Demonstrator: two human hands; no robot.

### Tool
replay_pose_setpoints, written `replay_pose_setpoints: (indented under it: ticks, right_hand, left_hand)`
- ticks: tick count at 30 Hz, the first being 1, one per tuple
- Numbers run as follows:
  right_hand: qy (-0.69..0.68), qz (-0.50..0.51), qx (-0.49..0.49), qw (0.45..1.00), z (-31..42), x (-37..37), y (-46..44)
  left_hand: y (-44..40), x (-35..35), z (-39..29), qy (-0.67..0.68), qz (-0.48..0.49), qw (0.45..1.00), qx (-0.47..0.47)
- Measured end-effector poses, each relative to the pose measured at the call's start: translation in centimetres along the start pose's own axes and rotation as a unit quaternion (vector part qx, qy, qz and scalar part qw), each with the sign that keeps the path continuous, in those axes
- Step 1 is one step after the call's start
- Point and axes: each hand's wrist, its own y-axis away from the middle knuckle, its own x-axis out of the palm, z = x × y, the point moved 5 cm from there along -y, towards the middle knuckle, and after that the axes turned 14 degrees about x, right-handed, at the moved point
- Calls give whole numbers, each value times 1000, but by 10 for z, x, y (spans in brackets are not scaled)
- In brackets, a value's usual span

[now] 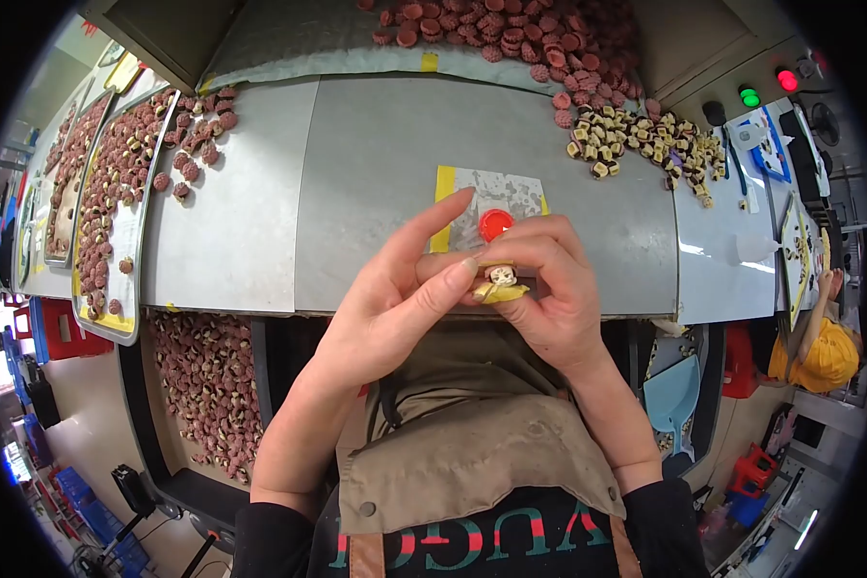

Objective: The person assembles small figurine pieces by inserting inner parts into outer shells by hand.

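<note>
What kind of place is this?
Probably a factory or workshop: there's a metal workbench, a big heap of reddish, cup-shaped pieces and a long tray holding lots of small parts.

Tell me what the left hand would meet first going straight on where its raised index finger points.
Probably the pink cups at the pile's near edge, across the table, though how high the left hand sits is unclear.

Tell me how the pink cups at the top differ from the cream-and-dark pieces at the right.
Color: the pink cups are dusty pink throughout, while the cream-and-dark pieces are two-toned.
Shape: the cups are round and ridged, many visibly hollow; the pieces look blocky.
Place: most cups lie beyond the metal table, while the pieces lie on it.
Both are loose heaps.
</note>
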Motion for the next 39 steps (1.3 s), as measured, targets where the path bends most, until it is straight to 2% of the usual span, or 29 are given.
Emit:
replay_pose_setpoints:
  ticks: [4,7,10,16,28,39]
  right_hand:
    - [0,-24,-7,1000,0,2,2]
    - [38,-43,-42,997,6,5,3]
    - [52,-55,-59,995,5,8,5]
    - [18,-37,-33,999,1,5,2]
    - [14,-21,-53,998,1,5,2]
    - [-83,67,35,994,-3,0,-1]
  left_hand:
    - [-3,4,-5,-26,-8,1000,-14]
    - [-6,9,-7,-87,28,996,-17]
    - [-6,7,-5,-63,19,997,-42]
    - [-7,3,-3,27,-23,998,-52]
    - [-4,5,-2,-17,-12,999,-32]
    - [-3,2,0,-25,-22,999,-7]
